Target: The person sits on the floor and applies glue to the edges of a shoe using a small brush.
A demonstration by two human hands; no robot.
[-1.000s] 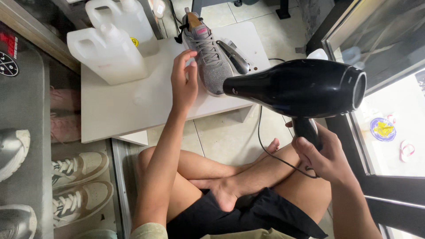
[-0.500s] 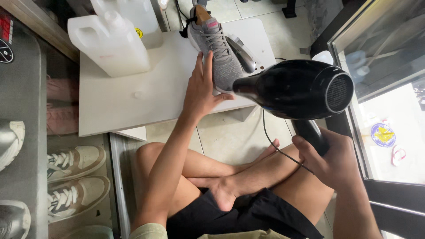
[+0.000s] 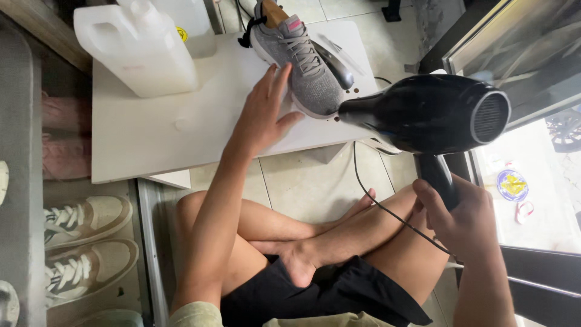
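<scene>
Hands: our left hand (image 3: 264, 115) is lying open beside the grey sneaker (image 3: 301, 62) | right hand (image 3: 463, 212) is gripping the black hair dryer (image 3: 426, 112) | sneaker is lying lengthwise on the white desk (image 3: 151, 142), nozzle aiming at it.

White jug (image 3: 140, 51), 2 beige sneakers (image 3: 85, 245), black shorts (image 3: 315, 297)

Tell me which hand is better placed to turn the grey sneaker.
Left. The left hand already rests against the grey sneaker on the white board; the right hand is gripping the black hair dryer.
</scene>
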